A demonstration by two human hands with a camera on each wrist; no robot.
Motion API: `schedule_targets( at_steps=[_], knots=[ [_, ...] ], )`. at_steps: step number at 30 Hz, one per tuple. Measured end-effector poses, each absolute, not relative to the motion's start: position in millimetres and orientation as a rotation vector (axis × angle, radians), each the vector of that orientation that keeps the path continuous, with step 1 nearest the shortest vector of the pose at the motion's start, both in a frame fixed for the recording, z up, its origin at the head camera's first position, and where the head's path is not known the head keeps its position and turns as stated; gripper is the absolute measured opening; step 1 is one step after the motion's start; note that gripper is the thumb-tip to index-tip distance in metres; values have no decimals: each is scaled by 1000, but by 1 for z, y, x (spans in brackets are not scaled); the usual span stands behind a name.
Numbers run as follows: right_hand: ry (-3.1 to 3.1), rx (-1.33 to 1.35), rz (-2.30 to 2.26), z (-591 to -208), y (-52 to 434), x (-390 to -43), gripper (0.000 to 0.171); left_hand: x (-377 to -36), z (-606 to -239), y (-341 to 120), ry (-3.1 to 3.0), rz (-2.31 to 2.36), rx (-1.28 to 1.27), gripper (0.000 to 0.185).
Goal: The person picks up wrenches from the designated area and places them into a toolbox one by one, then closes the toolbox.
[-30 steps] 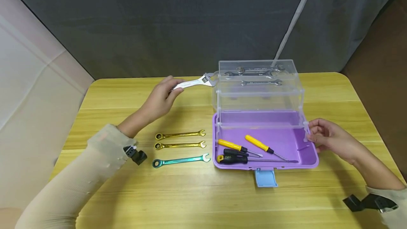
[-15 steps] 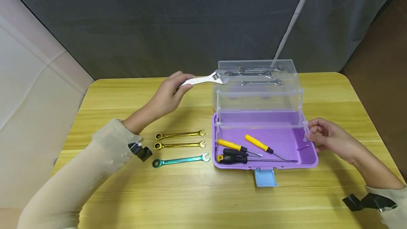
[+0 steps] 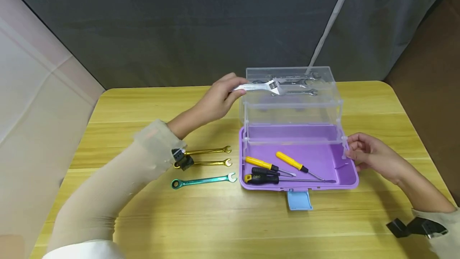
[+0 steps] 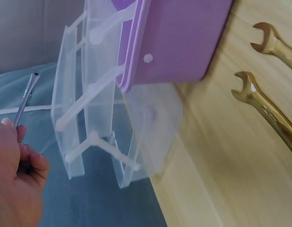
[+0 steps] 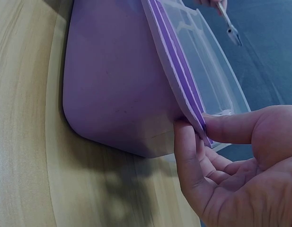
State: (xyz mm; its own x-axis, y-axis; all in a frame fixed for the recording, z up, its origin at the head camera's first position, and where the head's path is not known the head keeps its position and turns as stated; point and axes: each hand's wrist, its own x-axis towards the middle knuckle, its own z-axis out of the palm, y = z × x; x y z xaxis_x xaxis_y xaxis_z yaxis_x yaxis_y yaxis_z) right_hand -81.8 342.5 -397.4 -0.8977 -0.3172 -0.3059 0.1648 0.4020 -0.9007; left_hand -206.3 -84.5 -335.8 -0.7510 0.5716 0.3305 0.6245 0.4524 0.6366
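My left hand [image 3: 223,96] grips the handle of a silver adjustable wrench [image 3: 258,86], its head pointing right. In the wrist views the wrench is held above the clear upper trays [image 4: 70,104] of a purple toolbox [image 3: 298,129], apart from them. Several silver open-end wrenches [image 3: 312,92] lie in the top tray, partly hidden behind the adjustable wrench. At the box's right end my right hand [image 3: 377,157] pinches the rim between thumb and fingers, plainest in the right wrist view, where the purple wall [image 5: 112,71] shows.
Inside the purple base lie yellow-handled screwdrivers [image 3: 289,160] and black-handled ones [image 3: 261,179]. Left of the box, two gold ratchet wrenches [image 3: 212,163] and a teal ratchet wrench [image 3: 205,181] rest on the wooden table [image 3: 201,223]. A blue latch [image 3: 299,200] hangs at the front; a dark curtain [image 3: 161,27] stands behind.
My left hand has carried the adjustable wrench rightward, from beside the box to over the top tray. My right hand has kept its hold on the rim.
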Motion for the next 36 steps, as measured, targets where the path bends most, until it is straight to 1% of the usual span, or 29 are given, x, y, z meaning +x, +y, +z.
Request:
schedule_targets(
  at_steps=[13,20,27,36],
  knots=[
    [2220,-142,-1522,-399,344,-81,22,-219,-343,-45,-2660,-1100,-1191,33],
    [2238,-126,-1494,-398,345,-82,28,-220,-341,-35,-2746,-916,-1223,37],
    [2219,-130,-1511,-398,344,-81,26,-221,-337,-25,-2812,-781,-1265,38],
    [2228,-133,-1507,-398,344,-81,24,-224,-335,-22,-2893,-793,-1298,39]
  ],
)
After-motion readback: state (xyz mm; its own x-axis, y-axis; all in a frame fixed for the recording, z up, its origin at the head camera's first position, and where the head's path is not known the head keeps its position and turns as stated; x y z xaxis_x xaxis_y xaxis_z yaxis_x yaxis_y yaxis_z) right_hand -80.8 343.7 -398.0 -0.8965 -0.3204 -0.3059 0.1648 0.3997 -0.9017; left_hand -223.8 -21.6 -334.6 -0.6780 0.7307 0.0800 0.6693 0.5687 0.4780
